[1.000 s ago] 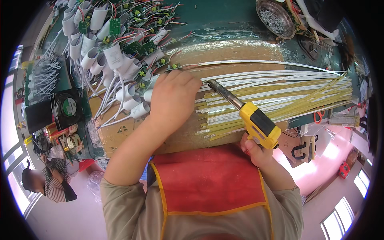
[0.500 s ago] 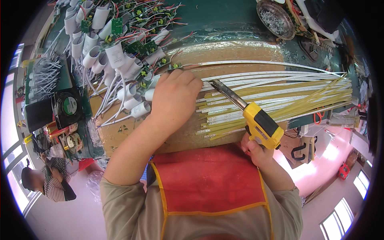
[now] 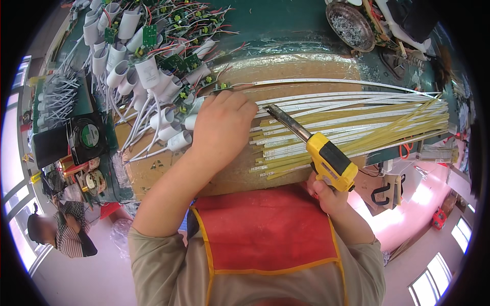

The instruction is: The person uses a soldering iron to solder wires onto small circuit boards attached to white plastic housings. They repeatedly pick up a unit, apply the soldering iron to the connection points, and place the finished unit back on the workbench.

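Note:
My left hand (image 3: 224, 120) rests over the left ends of a bundle of long thin LED strips (image 3: 352, 120), white and yellowish. Its fingers are bent together, and the back of the hand hides what they grip. In my right hand (image 3: 329, 196) is a yellow and black soldering gun (image 3: 332, 160), its barrel slanting up and left. The dark tip reaches the strip ends just right of my left fingers. Above that hand, red and white wires join a small circuit board (image 3: 223, 85) to one separate strip (image 3: 306, 80).
Cardboard (image 3: 229, 178) lies under the strips on a green tabletop (image 3: 275, 20). White plastic sockets (image 3: 148, 74) with cords and boards crowd the left. Farther left is a black fan (image 3: 88, 135). A metal dish (image 3: 350, 28) stands at far right. Another person (image 3: 69, 229) is at lower left.
The soldering gun and my right hand have shifted slightly left, and the tip has dipped a little toward the strip ends. My left hand stays nearly in place.

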A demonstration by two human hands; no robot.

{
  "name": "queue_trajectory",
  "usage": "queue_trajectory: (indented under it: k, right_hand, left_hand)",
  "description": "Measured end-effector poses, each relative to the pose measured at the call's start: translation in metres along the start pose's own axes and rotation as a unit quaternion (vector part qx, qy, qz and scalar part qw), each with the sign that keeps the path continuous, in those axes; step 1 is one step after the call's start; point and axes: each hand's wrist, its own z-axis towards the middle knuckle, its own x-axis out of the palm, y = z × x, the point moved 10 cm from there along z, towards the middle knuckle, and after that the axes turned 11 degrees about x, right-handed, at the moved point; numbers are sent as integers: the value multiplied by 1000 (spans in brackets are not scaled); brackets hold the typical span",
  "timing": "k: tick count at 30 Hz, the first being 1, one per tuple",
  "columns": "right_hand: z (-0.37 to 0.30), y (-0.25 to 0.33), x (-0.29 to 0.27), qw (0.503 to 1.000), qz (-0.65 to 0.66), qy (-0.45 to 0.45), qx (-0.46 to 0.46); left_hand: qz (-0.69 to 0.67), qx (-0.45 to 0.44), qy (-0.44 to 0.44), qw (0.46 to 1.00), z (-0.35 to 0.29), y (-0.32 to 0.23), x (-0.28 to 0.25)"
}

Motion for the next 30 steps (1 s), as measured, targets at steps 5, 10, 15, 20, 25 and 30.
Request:
queue_trajectory:
  k: [5, 10, 15, 20, 25, 30]
  right_hand:
    - [1, 3, 2, 1000, 11, -2, 4]
    - [1, 2, 3, 1000, 1, 3, 14]
    - [0, 2, 3, 1000, 6, 1, 7]
    - [0, 1, 3, 1000, 17, -5, 3]
    - [0, 1, 3, 1000, 18, -5, 7]
    - [-1, 0, 1, 1000, -13, 2, -6]
  left_hand:
    - [-1, 6, -10, 1000, 0, -2, -3]
    - [-1, 7, -15, 1000, -1, -1, -2]
    - [10, 17, -9, 1000, -2, -2, 0]
    - [5, 20, -16, 1000, -3, -2, 0]
    - [6, 23, -25, 999, -3, -2, 2]
    - [12, 32, -33, 999, -2, -5, 0]
